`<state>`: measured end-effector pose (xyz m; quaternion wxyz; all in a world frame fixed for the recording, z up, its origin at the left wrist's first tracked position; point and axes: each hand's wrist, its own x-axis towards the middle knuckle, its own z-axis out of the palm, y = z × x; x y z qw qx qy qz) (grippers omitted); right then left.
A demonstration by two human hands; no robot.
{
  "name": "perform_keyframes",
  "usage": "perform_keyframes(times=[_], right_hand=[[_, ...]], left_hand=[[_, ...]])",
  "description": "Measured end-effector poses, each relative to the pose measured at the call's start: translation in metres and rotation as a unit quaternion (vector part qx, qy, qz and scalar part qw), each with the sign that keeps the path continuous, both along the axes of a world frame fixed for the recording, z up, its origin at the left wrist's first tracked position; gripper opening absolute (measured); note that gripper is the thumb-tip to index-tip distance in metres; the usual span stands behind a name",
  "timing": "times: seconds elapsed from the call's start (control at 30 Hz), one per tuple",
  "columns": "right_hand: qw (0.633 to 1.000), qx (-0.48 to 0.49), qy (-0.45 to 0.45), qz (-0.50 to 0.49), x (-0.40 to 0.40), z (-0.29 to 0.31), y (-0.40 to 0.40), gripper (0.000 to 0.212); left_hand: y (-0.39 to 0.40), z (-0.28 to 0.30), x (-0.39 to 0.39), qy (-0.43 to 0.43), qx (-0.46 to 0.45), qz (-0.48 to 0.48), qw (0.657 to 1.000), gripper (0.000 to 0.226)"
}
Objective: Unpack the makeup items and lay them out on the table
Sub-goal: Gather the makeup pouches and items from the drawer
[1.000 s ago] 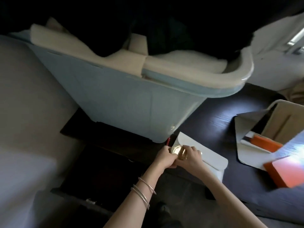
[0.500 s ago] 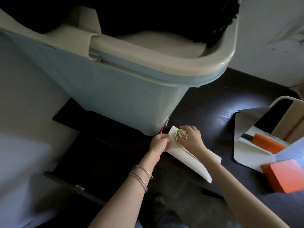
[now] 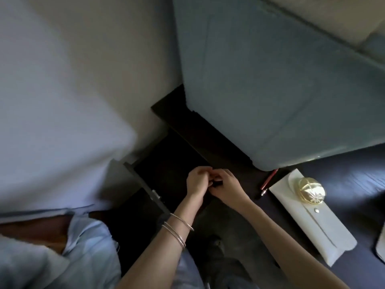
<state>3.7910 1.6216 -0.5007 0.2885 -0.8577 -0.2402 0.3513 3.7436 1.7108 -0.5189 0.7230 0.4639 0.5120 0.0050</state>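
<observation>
My left hand (image 3: pixel 195 182) and my right hand (image 3: pixel 228 189) meet over a dark open drawer (image 3: pixel 166 163), left of the table. Together they pinch a small black item (image 3: pixel 216 183); fingers hide most of it and I cannot tell what it is. A round gold compact (image 3: pixel 311 192) lies on a white flap pouch (image 3: pixel 327 234) on the dark table (image 3: pixel 354 180), to the right of both hands. A thin red pencil (image 3: pixel 270 181) lies on the table between my hands and the pouch.
A large blue-grey plastic bin (image 3: pixel 270 90) stands on the table just behind the pencil and pouch. A pale surface (image 3: pixel 62 101) fills the left side. The drawer's front edge (image 3: pixel 150 190) juts out below my left hand. A pale object's corner (image 3: pixel 381 247) shows at the right edge.
Both hands left the gold compact on the white pouch and moved left to the drawer, where they now hold a small black item. The view swung left and down.
</observation>
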Motion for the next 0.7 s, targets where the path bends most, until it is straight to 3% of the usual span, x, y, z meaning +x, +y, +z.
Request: perform_keyframes(times=[0.1,0.27,0.4,0.6,0.7], right_hand=[[0.998,-0.044,0.032,0.017,-0.010,-0.018,0.029,0.052],[0.990,-0.130,0.051,0.020,-0.003,-0.054,0.053,0.072],[0.982,-0.183,0.050,-0.014,0.011,-0.083,0.064,0.073],[0.977,-0.196,0.053,-0.071,0.026,-0.138,0.077,0.068],[0.975,-0.206,0.037,-0.076,0.032,-0.167,0.079,0.073]], left_hand=[[0.026,-0.030,-0.010,0.057,-0.033,0.011,0.998,0.020],[0.049,-0.069,-0.016,0.065,-0.065,-0.061,0.994,0.020],[0.059,-0.089,-0.005,0.059,-0.083,-0.135,0.986,0.026],[0.070,-0.126,0.015,0.043,-0.068,-0.242,0.967,0.023],[0.074,-0.143,0.024,0.041,-0.063,-0.260,0.963,0.037]])
